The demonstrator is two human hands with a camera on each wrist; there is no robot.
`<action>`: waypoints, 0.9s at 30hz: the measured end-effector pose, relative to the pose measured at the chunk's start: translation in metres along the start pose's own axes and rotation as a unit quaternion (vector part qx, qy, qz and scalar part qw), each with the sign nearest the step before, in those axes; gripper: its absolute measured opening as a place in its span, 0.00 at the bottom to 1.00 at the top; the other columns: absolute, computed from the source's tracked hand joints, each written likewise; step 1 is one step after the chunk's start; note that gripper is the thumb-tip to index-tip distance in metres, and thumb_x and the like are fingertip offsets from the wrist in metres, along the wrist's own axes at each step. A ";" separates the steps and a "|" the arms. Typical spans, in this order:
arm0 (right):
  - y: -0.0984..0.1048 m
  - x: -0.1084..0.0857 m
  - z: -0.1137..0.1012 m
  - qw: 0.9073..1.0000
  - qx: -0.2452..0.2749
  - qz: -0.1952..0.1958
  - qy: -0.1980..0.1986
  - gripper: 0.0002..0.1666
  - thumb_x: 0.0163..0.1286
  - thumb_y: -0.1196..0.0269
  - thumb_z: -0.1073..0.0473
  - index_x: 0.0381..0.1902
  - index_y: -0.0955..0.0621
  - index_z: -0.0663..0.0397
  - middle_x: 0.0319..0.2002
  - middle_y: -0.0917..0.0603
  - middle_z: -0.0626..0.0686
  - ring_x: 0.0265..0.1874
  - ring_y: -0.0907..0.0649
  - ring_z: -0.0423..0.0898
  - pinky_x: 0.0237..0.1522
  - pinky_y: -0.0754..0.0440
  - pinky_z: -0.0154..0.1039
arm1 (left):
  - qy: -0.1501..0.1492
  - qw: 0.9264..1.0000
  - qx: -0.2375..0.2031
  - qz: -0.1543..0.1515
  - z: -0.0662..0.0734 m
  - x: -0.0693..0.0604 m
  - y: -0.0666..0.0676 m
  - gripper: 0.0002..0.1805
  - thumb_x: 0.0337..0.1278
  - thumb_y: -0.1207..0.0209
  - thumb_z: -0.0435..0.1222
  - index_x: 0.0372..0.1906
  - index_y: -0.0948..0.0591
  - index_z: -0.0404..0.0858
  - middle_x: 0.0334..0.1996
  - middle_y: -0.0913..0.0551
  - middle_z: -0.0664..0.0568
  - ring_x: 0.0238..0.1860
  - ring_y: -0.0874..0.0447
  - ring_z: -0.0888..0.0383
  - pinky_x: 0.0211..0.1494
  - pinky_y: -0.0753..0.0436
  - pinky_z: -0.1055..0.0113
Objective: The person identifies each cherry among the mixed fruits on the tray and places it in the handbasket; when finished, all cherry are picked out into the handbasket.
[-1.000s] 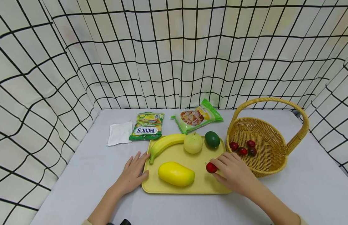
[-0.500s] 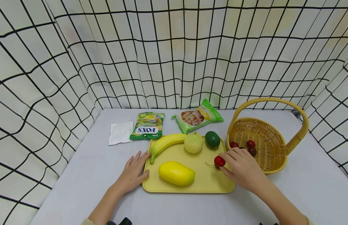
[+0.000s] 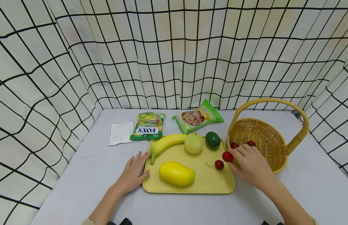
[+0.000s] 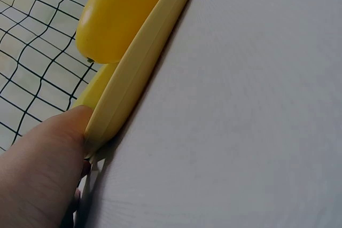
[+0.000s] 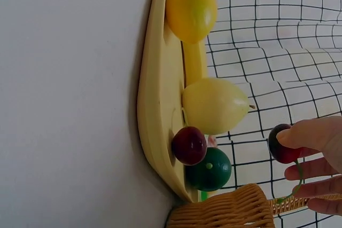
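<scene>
My right hand (image 3: 251, 162) pinches a red cherry (image 3: 227, 156) between thumb and fingertips, raised at the basket's left rim. In the right wrist view this cherry (image 5: 281, 142) looks dark, with a green stem hanging down. Another cherry (image 3: 219, 164), its stem pointing left, lies on the yellow tray (image 3: 207, 186). The wicker basket (image 3: 270, 147) holds cherries (image 3: 251, 143), partly covered by the right hand. My left hand (image 3: 133, 172) rests at the tray's left edge with fingers straight. In the left wrist view, the thumb (image 4: 80, 118) touches the rim.
On the tray are a mango (image 3: 176, 173), a banana (image 3: 166, 143), a pale green pear-like fruit (image 3: 194, 143) and a dark green fruit (image 3: 213, 139). Behind it lie a FOX'S candy bag (image 3: 148, 126), a green snack bag (image 3: 197, 117) and a white packet (image 3: 121, 133). Black netting (image 3: 185, 72) encloses the table.
My right hand has carried the pinched cherry rightward from over the tray to the basket's edge. The cherry on the tray has come into clear view. My left hand has stayed put.
</scene>
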State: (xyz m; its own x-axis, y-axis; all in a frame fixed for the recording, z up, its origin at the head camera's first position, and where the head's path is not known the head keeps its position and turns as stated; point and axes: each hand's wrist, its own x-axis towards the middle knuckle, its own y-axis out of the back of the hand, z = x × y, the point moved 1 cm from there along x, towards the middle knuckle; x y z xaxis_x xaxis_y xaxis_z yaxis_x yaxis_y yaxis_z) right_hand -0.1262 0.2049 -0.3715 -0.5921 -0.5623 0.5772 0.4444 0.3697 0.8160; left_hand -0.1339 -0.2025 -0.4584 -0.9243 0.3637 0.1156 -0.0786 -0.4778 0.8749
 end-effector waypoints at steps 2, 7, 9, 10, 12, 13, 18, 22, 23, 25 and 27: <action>0.000 -0.001 0.003 1.000 -0.002 0.005 -0.005 0.30 0.68 0.58 0.42 0.40 0.20 0.60 0.32 0.19 0.55 0.36 0.24 0.53 0.39 0.26 0.48 | 0.000 1.000 0.000 0.000 0.000 0.000 0.000 0.32 0.60 0.49 0.42 0.67 0.40 0.37 0.67 0.40 0.45 0.70 0.55 0.44 0.68 0.60 0.46; 0.003 -0.004 0.010 1.000 -0.018 0.008 -0.016 0.28 0.67 0.54 0.42 0.39 0.20 0.60 0.30 0.20 0.55 0.35 0.24 0.54 0.37 0.26 0.48 | 0.001 1.000 0.000 0.001 0.000 0.000 0.000 0.32 0.59 0.49 0.42 0.67 0.40 0.37 0.67 0.40 0.45 0.70 0.55 0.44 0.68 0.60 0.46; 0.004 -0.005 0.013 0.999 -0.026 0.003 -0.023 0.22 0.61 0.43 0.46 0.40 0.20 0.61 0.30 0.20 0.55 0.35 0.24 0.54 0.37 0.26 0.48 | 0.002 1.000 -0.001 0.000 0.000 0.000 0.000 0.32 0.59 0.49 0.43 0.68 0.40 0.37 0.67 0.41 0.45 0.70 0.55 0.44 0.68 0.61 0.46; 0.004 -0.006 0.014 0.999 -0.029 -0.002 -0.027 0.21 0.57 0.39 0.49 0.40 0.20 0.61 0.31 0.19 0.55 0.35 0.24 0.54 0.37 0.26 0.48 | 0.002 1.000 -0.001 -0.001 0.000 0.000 0.000 0.32 0.59 0.49 0.43 0.68 0.40 0.37 0.67 0.41 0.45 0.70 0.55 0.44 0.68 0.61 0.46; 0.005 -0.007 0.017 0.999 -0.034 -0.010 -0.037 0.23 0.47 0.32 0.55 0.41 0.20 0.61 0.32 0.19 0.56 0.35 0.24 0.54 0.37 0.26 0.48 | 0.002 1.000 -0.002 -0.002 0.000 0.000 0.000 0.32 0.60 0.49 0.43 0.68 0.41 0.37 0.68 0.41 0.45 0.70 0.55 0.44 0.68 0.61 0.46; 0.005 -0.008 0.018 0.998 -0.036 -0.014 -0.042 0.25 0.44 0.31 0.56 0.41 0.20 0.61 0.32 0.19 0.56 0.35 0.24 0.53 0.37 0.26 0.48 | 0.002 1.000 -0.003 -0.002 0.000 0.000 0.000 0.32 0.60 0.49 0.43 0.68 0.41 0.37 0.68 0.41 0.45 0.70 0.55 0.44 0.68 0.61 0.46; 0.005 -0.012 0.024 0.997 -0.043 -0.025 -0.055 0.26 0.43 0.29 0.57 0.42 0.20 0.61 0.33 0.19 0.57 0.35 0.23 0.54 0.37 0.24 0.49 | 0.001 1.000 -0.003 -0.001 0.000 0.000 0.000 0.32 0.60 0.49 0.42 0.68 0.41 0.37 0.68 0.41 0.45 0.70 0.55 0.44 0.68 0.61 0.46; 0.004 -0.015 0.030 0.996 -0.047 -0.034 -0.061 0.26 0.43 0.30 0.58 0.43 0.20 0.61 0.33 0.19 0.57 0.35 0.23 0.54 0.35 0.25 0.49 | 0.002 1.000 -0.004 0.000 0.000 0.000 0.000 0.32 0.60 0.49 0.42 0.68 0.41 0.37 0.68 0.41 0.45 0.70 0.55 0.45 0.68 0.60 0.47; 0.003 -0.015 0.031 0.996 -0.050 -0.036 -0.062 0.26 0.44 0.30 0.58 0.43 0.20 0.61 0.33 0.19 0.57 0.35 0.23 0.54 0.34 0.25 0.49 | 0.002 1.000 -0.004 -0.001 0.000 0.000 0.000 0.32 0.60 0.49 0.42 0.68 0.41 0.37 0.68 0.41 0.45 0.70 0.55 0.45 0.68 0.60 0.47; 0.002 -0.017 0.034 0.996 -0.053 -0.037 -0.064 0.26 0.42 0.29 0.58 0.43 0.20 0.60 0.32 0.19 0.57 0.34 0.23 0.54 0.33 0.24 0.49 | 0.003 1.000 -0.004 -0.001 0.000 0.000 0.001 0.32 0.60 0.48 0.42 0.68 0.41 0.37 0.68 0.41 0.45 0.70 0.55 0.45 0.68 0.60 0.46; 0.000 -0.018 0.038 0.995 -0.055 -0.042 -0.068 0.26 0.43 0.28 0.58 0.42 0.20 0.60 0.32 0.18 0.57 0.34 0.22 0.54 0.31 0.24 0.48 | 0.005 1.000 -0.003 -0.002 0.000 0.000 0.001 0.32 0.60 0.48 0.42 0.68 0.41 0.37 0.68 0.41 0.45 0.70 0.55 0.44 0.68 0.60 0.46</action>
State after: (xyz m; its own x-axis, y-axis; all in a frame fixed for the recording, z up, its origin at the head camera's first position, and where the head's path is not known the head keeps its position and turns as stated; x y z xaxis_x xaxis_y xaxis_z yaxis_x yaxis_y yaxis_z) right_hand -0.1406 0.2430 -0.3808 -0.7135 -0.4792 0.5112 0.4556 0.2371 0.8580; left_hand -0.1342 -0.2027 -0.4576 -0.9273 0.3587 0.1070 -0.0853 -0.4808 0.8726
